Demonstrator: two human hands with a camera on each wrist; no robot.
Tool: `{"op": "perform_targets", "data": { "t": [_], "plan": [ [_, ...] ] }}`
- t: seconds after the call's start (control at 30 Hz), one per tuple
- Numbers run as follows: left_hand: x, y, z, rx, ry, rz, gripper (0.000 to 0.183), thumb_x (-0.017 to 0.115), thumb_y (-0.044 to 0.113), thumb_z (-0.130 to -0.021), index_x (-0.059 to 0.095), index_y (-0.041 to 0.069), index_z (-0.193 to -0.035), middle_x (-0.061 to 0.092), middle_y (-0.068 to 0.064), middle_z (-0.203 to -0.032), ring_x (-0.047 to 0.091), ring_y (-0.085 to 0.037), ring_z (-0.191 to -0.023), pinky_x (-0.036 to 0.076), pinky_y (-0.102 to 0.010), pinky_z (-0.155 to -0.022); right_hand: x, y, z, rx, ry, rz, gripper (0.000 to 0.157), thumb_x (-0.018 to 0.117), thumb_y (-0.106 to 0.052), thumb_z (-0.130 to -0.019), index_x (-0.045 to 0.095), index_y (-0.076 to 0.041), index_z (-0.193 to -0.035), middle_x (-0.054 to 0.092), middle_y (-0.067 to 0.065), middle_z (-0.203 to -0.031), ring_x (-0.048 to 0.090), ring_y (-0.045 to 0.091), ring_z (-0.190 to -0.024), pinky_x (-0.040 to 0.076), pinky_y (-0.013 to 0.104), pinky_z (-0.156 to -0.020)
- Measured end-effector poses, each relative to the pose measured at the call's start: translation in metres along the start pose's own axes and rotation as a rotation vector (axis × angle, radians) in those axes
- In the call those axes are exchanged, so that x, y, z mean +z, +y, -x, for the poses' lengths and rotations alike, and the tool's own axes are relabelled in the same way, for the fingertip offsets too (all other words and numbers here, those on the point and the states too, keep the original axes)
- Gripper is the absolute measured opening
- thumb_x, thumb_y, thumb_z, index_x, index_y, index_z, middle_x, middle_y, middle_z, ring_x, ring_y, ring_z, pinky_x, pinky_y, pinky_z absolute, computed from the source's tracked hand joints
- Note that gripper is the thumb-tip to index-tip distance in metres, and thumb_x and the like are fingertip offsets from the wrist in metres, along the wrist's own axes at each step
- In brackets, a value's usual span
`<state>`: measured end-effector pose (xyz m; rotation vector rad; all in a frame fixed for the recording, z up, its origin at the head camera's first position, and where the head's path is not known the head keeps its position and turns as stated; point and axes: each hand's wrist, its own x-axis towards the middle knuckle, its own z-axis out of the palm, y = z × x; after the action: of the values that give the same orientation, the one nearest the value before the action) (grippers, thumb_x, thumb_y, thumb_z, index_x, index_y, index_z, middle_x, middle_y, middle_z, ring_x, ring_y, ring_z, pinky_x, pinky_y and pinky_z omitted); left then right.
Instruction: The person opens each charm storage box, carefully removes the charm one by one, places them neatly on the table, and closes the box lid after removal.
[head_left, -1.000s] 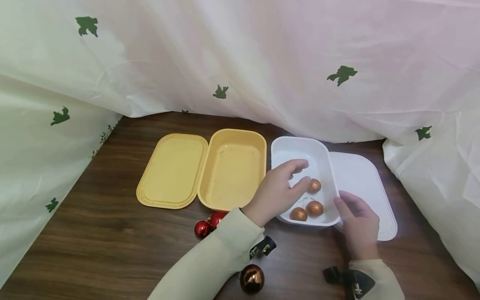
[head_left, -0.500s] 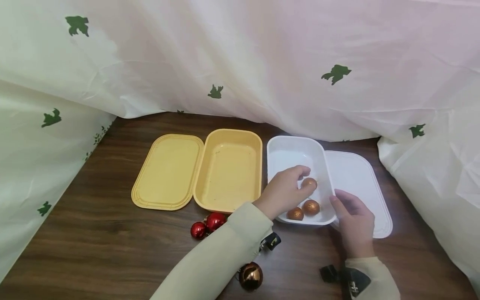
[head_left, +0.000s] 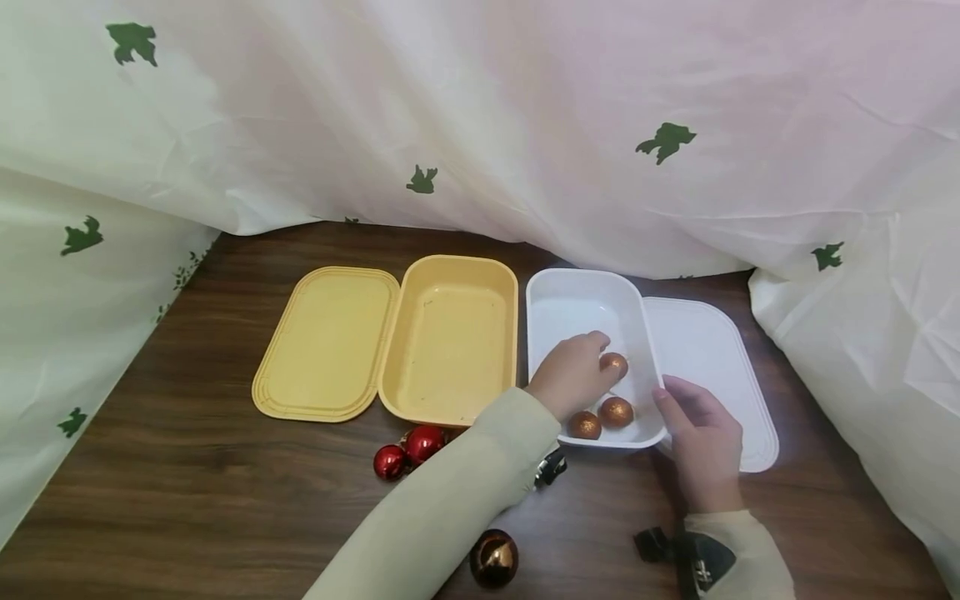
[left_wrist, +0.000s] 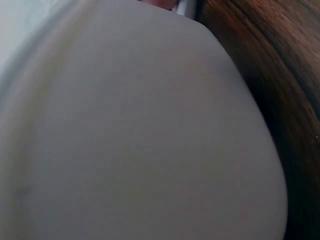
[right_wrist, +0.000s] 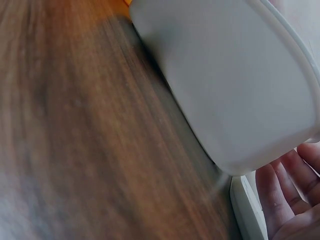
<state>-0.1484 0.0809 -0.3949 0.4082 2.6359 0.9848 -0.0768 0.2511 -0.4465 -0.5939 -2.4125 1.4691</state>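
Note:
Inside the white plastic box (head_left: 581, 300), the left hand (head_left: 572, 373) has its thumb and index finger around a glittery copper bauble (head_left: 615, 365). Two more copper baubles, a left one (head_left: 585, 425) and a right one (head_left: 617, 412), lie near the box's front wall. At the right side of the box, the right hand (head_left: 703, 442) grips the wall, thumb at the rim and fingers outside. The right wrist view has those fingers (right_wrist: 274, 192) beside the box's outer wall (right_wrist: 235, 90). In the left wrist view, a pale, blurred surface hides nearly all of the hand.
A yellow box (head_left: 457, 358) and its yellow lid (head_left: 326, 346) stand to the left. The white lid (head_left: 708, 350) lies right of the white box. Red baubles (head_left: 424, 443) and a shiny brown bauble (head_left: 495, 558) sit nearer. A bird-print curtain (head_left: 450, 108) surrounds the table.
The left hand has lowered into the white box, and its thumb and index finger have closed around the copper bauble. The right hand stays at the box's right wall. The head view has shifted slightly.

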Motion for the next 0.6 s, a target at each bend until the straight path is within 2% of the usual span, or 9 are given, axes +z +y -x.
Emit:
{"op": "perform_targets", "data": {
  "t": [0.2, 0.3, 0.47, 0.6],
  "plan": [
    [0.0049, -0.0018, -0.0052, 0.011, 0.001, -0.048, 0.04, 0.062, 0.036, -0.1, 0.061, 0.017, -0.135, 0.069, 0.003, -0.12, 0.062, -0.012, -0.109, 0.048, -0.026, -0.1, 0.0007, -0.0015, 0.0002, -0.009, 0.007, -0.012, 0.035, 0.072, -0.031, -0.094, 0.072, -0.009, -0.122, 0.072, 0.004, -0.118, 0.063, 0.004, -0.102, 0.05, 0.012, -0.081],
    [0.0064, -0.0026, -0.0058, 0.01, -0.012, -0.029, 0.035, 0.065, 0.033, -0.099, 0.063, 0.02, -0.132, 0.069, 0.006, -0.116, 0.062, -0.01, -0.103, 0.049, -0.025, -0.097, 0.001, -0.0021, 0.0, -0.002, 0.006, -0.008, 0.036, 0.071, -0.032, -0.094, 0.072, -0.01, -0.122, 0.071, 0.005, -0.12, 0.063, 0.005, -0.104, 0.05, 0.012, -0.081],
    [0.009, -0.0032, -0.0056, 0.031, -0.056, -0.023, 0.037, 0.068, 0.027, -0.097, 0.064, 0.027, -0.134, 0.068, 0.011, -0.123, 0.059, -0.006, -0.105, 0.047, -0.024, -0.099, 0.0011, -0.0018, 0.0, -0.001, 0.008, -0.019, 0.035, 0.071, -0.032, -0.095, 0.072, -0.01, -0.122, 0.071, 0.006, -0.12, 0.063, 0.006, -0.105, 0.051, 0.012, -0.081],
    [0.0107, -0.0037, -0.0046, 0.051, -0.089, -0.003, 0.031, 0.071, 0.028, -0.096, 0.067, 0.027, -0.126, 0.069, 0.012, -0.116, 0.057, -0.005, -0.094, 0.048, -0.022, -0.087, 0.0015, -0.0003, 0.0002, -0.018, 0.013, -0.027, 0.034, 0.072, -0.03, -0.094, 0.072, -0.008, -0.121, 0.072, 0.005, -0.118, 0.063, 0.005, -0.103, 0.05, 0.012, -0.08]
  ]
}}
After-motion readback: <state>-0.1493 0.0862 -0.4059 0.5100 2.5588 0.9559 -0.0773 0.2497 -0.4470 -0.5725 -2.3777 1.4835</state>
